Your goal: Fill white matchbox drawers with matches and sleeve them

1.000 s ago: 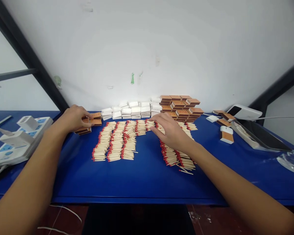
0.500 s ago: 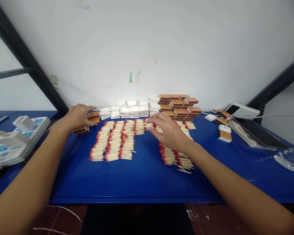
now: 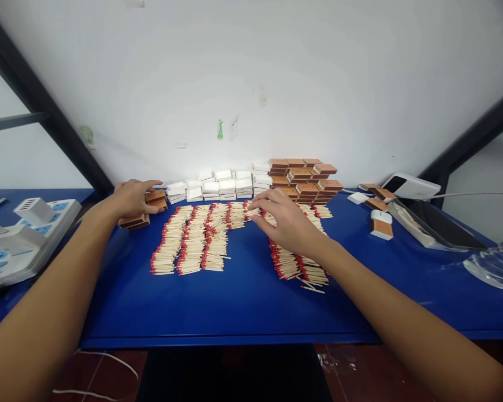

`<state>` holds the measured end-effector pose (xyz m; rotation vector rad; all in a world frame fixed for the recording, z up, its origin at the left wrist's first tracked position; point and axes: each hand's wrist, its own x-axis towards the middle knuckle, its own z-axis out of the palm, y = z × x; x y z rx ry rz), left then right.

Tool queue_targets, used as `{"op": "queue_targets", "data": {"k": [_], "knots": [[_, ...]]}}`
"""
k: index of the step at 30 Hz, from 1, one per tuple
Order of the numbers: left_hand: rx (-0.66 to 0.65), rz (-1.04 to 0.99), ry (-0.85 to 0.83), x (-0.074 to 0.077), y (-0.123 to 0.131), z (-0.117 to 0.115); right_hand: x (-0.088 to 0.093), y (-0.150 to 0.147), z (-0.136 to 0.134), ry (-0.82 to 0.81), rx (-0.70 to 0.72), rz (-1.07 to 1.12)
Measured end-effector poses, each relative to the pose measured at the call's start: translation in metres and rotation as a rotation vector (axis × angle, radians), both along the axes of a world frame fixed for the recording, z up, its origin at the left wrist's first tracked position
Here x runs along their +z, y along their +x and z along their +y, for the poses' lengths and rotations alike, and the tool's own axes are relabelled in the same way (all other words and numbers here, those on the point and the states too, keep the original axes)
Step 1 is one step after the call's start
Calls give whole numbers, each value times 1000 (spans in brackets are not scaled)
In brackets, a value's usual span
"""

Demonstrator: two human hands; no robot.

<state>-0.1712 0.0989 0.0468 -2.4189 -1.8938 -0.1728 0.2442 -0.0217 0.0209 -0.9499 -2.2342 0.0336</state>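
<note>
My left hand is beside a small pile of brown matchbox sleeves at the left of the blue table. Its index finger reaches over the sleeves and its thumb lies along their near side, the two apart. My right hand hovers low over rows of red-headed matches, fingers bent and thumb apart from them. Some loose matches show between thumb and forefinger; contact is hard to make out. White inner trays are stacked along the wall, next to a pile of brown matchboxes.
On the left lies a power strip with chargers plugged in. To the right are several loose matchboxes, a white device with a cable, a dark tablet-like slab and clear plastic. The wall closes off the back.
The whole view has shifted slightly, so everything sits a little further left and up. Both hands keep about the same pose beside the sleeves and over the matches.
</note>
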Motion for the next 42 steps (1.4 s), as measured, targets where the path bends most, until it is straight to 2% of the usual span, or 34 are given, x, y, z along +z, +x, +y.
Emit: {"op": "queue_targets", "data": {"k": [4, 15, 23, 33, 42], "knots": [[24, 112, -16, 2, -1, -2, 0, 0, 0, -1, -1, 0], [45, 121, 6, 7, -1, 1, 0, 1, 1, 14, -13, -7], [69, 63, 53, -4, -6, 8, 2, 0, 0, 6, -10, -10], [-30, 108, 22, -11, -2, 14, 2, 0, 0, -3, 5, -14], [9, 125, 45, -18, 2, 16, 0, 1, 2, 46, 14, -8]]}}
